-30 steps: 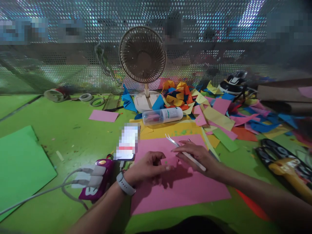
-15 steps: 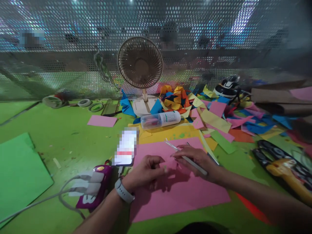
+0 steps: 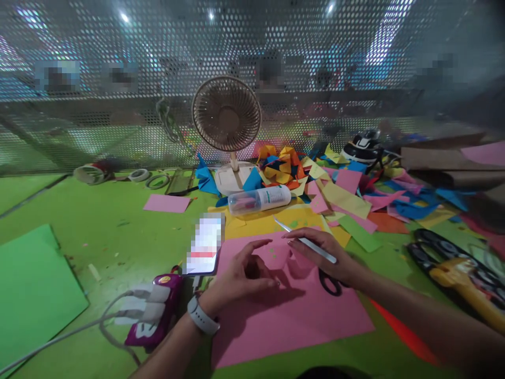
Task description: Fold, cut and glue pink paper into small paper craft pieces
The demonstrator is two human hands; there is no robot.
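Note:
My left hand [image 3: 248, 271], with a pale watch strap [image 3: 202, 317] at the wrist, hovers over a pink sheet of paper [image 3: 276, 331]. Its thumb and forefinger are spread in a wide curve, and nothing shows between them. Slim silver tweezers [image 3: 315, 249] lie in my right hand [image 3: 325, 252], their tips pointing up and left. Tiny green bits [image 3: 272, 252] show between the two hands, over the pink sheet. Scissors [image 3: 330, 284] with dark handles lie partly hidden under my right hand. A yellow sheet [image 3: 221, 218] with green specks extends behind the pink one.
A lit phone [image 3: 205, 245] and a purple power strip [image 3: 158, 310] with plugs are at left. A clear-capped bottle [image 3: 260, 200] lies before a fan [image 3: 226, 121]. Paper scraps [image 3: 347, 195] pile up at right, near a black tray [image 3: 422, 250] of tools. Green foam sheet [image 3: 35, 300] lies far left.
My left hand has opened, thumb and forefinger moving apart. The tweezers stay in my right hand, and the scissors' handles now show below it. The view has tilted slightly up.

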